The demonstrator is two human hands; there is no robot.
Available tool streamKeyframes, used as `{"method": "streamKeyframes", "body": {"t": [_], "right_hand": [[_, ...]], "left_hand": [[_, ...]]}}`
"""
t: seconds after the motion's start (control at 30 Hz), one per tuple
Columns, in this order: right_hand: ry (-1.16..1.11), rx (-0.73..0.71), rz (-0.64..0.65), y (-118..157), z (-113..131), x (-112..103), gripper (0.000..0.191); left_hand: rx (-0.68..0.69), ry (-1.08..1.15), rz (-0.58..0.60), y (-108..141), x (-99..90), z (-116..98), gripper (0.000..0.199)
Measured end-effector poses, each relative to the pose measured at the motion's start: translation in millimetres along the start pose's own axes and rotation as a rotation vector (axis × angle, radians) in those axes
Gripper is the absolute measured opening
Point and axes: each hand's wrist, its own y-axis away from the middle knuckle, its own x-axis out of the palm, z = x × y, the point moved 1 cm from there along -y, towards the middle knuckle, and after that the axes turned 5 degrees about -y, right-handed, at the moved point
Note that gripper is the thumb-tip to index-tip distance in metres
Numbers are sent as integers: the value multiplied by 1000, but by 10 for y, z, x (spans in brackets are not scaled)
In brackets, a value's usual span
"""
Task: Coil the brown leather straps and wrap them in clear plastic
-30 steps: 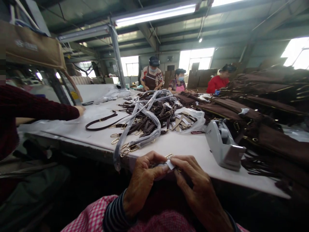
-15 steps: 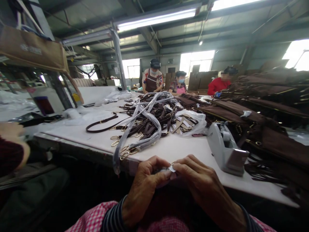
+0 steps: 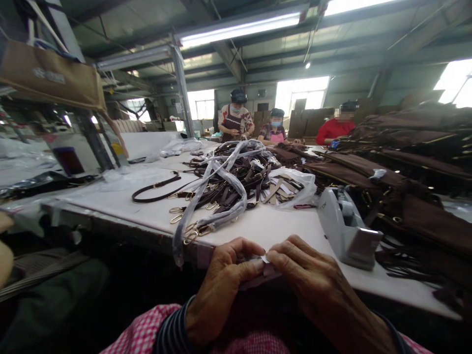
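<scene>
One small white piece point(image 3: 264, 259) sits at the lower centre of the frame, pinched by my left hand point(image 3: 223, 282) and my right hand point(image 3: 313, 275), both narrowed on it before the near edge of the table point(image 3: 283, 226). Dark straps point(image 3: 228, 196) lie heaped mid-frame, and a grey tape dispenser point(image 3: 344, 233) stands towards the right

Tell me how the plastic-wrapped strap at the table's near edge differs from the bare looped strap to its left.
The wrapped strap is sheathed in clear, greyish plastic; the bare strap shows its dark surface. The wrapped strap looks broader, the bare strap narrow. The wrapped strap's near end hangs past the edge of the table, while the bare strap's loop lies on the tabletop. Both are bent into curves.
</scene>
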Motion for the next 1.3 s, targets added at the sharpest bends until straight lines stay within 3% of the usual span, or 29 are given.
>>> {"method": "streamKeyframes", "body": {"t": [0.27, 0.47, 0.73, 0.83, 0.93, 1.0, 1.07, 1.17, 1.3], "right_hand": [[162, -19, -17, 133, 20, 203, 30], [260, -66, -55, 187, 52, 276, 39], [160, 15, -156, 176, 77, 307, 43], [20, 130, -212, 145, 3, 198, 40], [-16, 243, -373, 186, -168, -47, 32], [26, 331, -499, 283, -331, -268, 25], [98, 441, -600, 431, -524, -504, 20], [161, 620, -680, 696, -831, -811, 23], [64, 879, -611, 976, -1110, -991, 36]], "left_hand": [[-29, 111, -41, -49, -68, 163, 16], [-53, 160, -51, -39, -92, 126, 16], [-37, -34, -69, -18, -86, 4, 23], [139, -369, -171, -114, -120, -89, 24], [547, -769, -315, -364, -154, -166, 17], [827, -935, -305, -601, -164, -147, 12], [995, -1038, -240, -860, -181, -61, 14], [1018, -1156, -130, -1212, -227, 136, 15], [920, -1227, -17, -1519, -298, 335, 13]]}}
